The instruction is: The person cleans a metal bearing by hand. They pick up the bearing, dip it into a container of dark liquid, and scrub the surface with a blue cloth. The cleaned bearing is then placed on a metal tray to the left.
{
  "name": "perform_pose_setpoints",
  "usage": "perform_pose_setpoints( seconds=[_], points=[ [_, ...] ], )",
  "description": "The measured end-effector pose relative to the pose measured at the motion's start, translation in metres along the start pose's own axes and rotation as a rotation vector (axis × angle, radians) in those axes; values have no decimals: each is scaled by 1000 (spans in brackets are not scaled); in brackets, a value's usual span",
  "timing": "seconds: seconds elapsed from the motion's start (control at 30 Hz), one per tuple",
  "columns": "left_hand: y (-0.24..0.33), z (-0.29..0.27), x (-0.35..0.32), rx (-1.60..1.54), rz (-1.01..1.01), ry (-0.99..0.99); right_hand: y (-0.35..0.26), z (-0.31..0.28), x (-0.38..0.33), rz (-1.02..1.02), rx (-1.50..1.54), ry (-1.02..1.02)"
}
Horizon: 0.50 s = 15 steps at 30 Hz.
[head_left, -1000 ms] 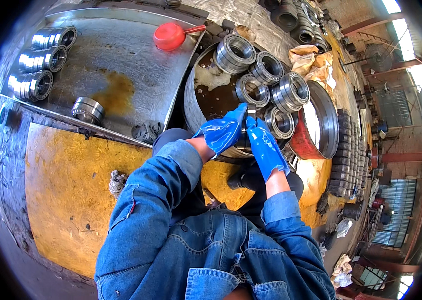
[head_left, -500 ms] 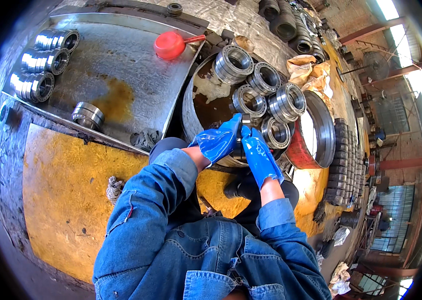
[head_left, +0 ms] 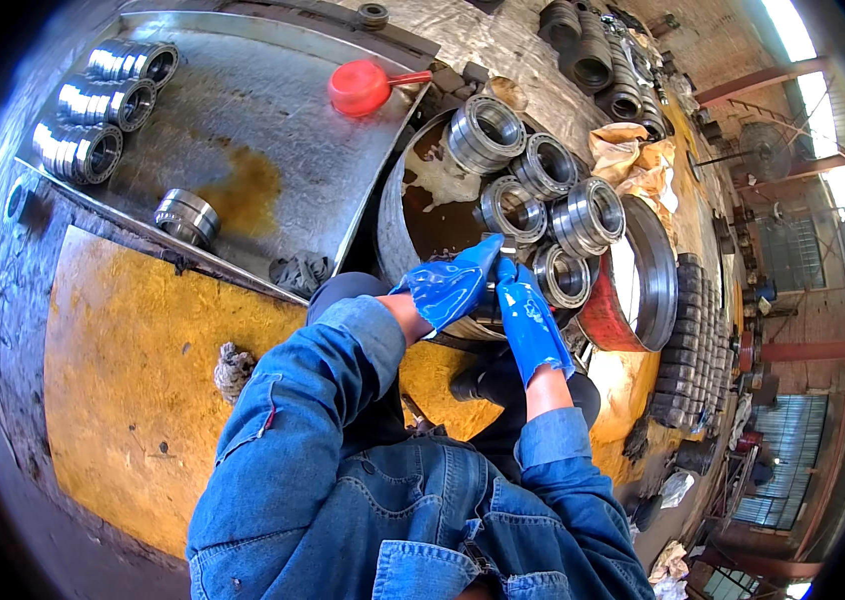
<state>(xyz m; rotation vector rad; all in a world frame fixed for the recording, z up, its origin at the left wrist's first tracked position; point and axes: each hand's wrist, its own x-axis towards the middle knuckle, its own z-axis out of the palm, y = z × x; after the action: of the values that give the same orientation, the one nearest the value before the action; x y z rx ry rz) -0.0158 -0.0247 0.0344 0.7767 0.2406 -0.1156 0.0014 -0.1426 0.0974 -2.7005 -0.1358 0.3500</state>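
Note:
Both my hands wear blue rubber gloves and meet at the near rim of a round steel drum (head_left: 395, 215). My left hand (head_left: 451, 286) and my right hand (head_left: 529, 322) close from either side on a steel bearing ring (head_left: 499, 296), mostly hidden by the gloves. Inside the drum several shiny bearings stand on edge in dark oily liquid, the nearest bearing (head_left: 564, 275) just right of my fingers and another bearing (head_left: 508, 207) just beyond them. My denim sleeves fill the lower middle of the view.
A rust-stained steel tray table (head_left: 273, 140) left of the drum carries a row of bearings (head_left: 93, 100), a single bearing (head_left: 186, 215), a red scoop (head_left: 363, 86) and a dark rag (head_left: 301, 270). Yellow floor plate (head_left: 123, 380) lies below. Stacked rings (head_left: 685, 350) stand at right.
My two gloved hands have stayed at the drum's near rim, drawing slightly closer together around the ring. Nothing else has moved.

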Motion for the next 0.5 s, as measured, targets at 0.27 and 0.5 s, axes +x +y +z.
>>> perform_pose_setpoints(
  seconds=[0.27,0.5],
  points=[
    [-38,-20,39,-226,-77,-158,-10,-4,-2,27,3,-27],
    [-24,-21,31,-93,8,-133,-26,-5,-11,-4,33,-30]
  ],
)
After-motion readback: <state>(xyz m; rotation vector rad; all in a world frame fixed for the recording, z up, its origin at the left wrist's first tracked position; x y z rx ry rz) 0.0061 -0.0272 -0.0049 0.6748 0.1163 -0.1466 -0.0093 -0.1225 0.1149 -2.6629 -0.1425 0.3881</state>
